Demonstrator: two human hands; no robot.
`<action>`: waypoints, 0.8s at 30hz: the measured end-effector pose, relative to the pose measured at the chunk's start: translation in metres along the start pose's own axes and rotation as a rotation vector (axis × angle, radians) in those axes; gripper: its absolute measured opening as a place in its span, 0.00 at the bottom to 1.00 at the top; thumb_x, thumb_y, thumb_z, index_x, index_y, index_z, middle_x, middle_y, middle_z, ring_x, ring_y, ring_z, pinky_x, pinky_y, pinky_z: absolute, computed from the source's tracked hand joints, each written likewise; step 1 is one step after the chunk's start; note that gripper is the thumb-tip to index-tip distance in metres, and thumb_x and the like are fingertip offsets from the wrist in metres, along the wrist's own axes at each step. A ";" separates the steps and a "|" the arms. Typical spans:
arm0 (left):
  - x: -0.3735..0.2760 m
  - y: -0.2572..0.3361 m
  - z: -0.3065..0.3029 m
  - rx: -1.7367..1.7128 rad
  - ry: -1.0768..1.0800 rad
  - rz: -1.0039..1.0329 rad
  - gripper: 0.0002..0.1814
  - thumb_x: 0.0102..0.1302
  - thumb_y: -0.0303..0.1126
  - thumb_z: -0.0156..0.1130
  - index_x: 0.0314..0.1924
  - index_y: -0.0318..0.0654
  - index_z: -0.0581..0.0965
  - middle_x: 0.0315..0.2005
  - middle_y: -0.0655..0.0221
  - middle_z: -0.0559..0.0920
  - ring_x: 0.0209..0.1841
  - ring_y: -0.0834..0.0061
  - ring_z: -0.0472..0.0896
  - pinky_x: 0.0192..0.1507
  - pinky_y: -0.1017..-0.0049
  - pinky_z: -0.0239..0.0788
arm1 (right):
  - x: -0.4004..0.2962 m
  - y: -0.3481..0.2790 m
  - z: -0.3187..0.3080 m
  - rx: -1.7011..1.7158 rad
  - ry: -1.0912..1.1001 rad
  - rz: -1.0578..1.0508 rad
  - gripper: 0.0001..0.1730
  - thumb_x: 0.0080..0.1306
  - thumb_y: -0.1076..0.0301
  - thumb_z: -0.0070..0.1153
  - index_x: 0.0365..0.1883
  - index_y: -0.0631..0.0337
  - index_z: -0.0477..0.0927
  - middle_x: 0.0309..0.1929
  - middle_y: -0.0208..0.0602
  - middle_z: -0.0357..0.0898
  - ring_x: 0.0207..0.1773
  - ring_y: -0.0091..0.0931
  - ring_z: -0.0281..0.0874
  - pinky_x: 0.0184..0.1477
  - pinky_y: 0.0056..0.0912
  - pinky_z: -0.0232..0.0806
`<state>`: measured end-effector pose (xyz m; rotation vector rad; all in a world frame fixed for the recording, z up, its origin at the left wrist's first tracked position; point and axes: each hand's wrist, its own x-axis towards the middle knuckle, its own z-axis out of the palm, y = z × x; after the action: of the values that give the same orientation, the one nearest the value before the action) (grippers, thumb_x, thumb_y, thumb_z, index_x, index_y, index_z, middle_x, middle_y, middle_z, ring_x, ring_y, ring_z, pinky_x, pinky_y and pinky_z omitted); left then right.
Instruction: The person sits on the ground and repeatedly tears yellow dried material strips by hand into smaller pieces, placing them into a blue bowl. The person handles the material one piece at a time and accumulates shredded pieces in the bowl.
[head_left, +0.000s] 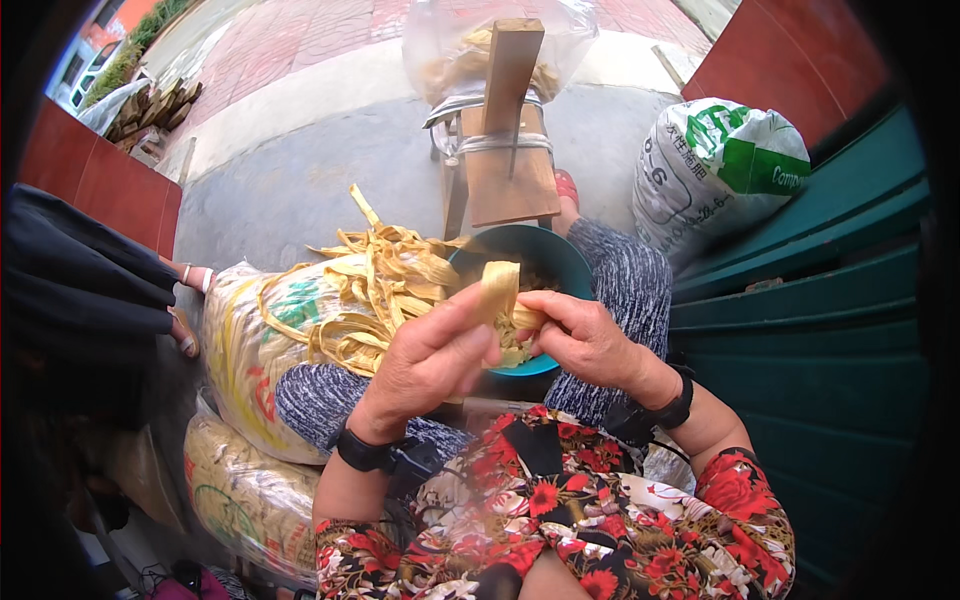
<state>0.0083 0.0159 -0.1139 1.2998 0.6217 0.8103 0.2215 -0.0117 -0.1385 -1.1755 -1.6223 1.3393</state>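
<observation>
A pale yellow strip of dried plant fibre, perhaps corn husk, bends in a loop between my two hands. My left hand pinches one side of it between thumb and fingers. The fingertips of my right hand grip its other end, where it looks rolled or folded. Both hands are above a teal plastic basin that holds loose husk pieces. To the left, a heap of long dried strips lies on a stuffed plastic sack, close to my left knee.
A wooden stand with an upright block is just beyond the basin, with a clear plastic bag behind it. On the right are a white printed sack and a green door. Another filled sack and a person's dark skirt are left.
</observation>
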 end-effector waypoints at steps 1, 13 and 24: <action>0.004 -0.014 0.009 0.475 0.024 0.215 0.26 0.65 0.24 0.50 0.64 0.38 0.64 0.30 0.63 0.79 0.23 0.70 0.78 0.24 0.73 0.69 | 0.000 -0.004 0.000 0.018 -0.024 0.066 0.19 0.63 0.72 0.47 0.54 0.67 0.71 0.38 0.37 0.80 0.37 0.23 0.78 0.41 0.25 0.71; -0.010 -0.007 0.004 -0.205 0.144 -0.303 0.12 0.63 0.25 0.61 0.46 0.33 0.79 0.26 0.70 0.80 0.19 0.86 0.71 0.22 0.88 0.62 | -0.013 -0.016 0.000 0.393 0.097 0.241 0.13 0.68 0.64 0.48 0.39 0.64 0.79 0.24 0.21 0.72 0.24 0.12 0.65 0.26 0.15 0.57; -0.001 -0.015 0.010 -0.122 0.133 -0.173 0.12 0.59 0.20 0.62 0.45 0.33 0.77 0.41 0.69 0.79 0.39 0.82 0.78 0.43 0.82 0.70 | -0.005 -0.008 0.013 -0.273 0.094 -0.286 0.07 0.64 0.68 0.53 0.31 0.64 0.77 0.26 0.42 0.74 0.27 0.35 0.76 0.28 0.32 0.66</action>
<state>0.0183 0.0083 -0.1273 1.0716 0.7677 0.7837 0.2095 -0.0214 -0.1337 -1.0905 -1.8638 0.8917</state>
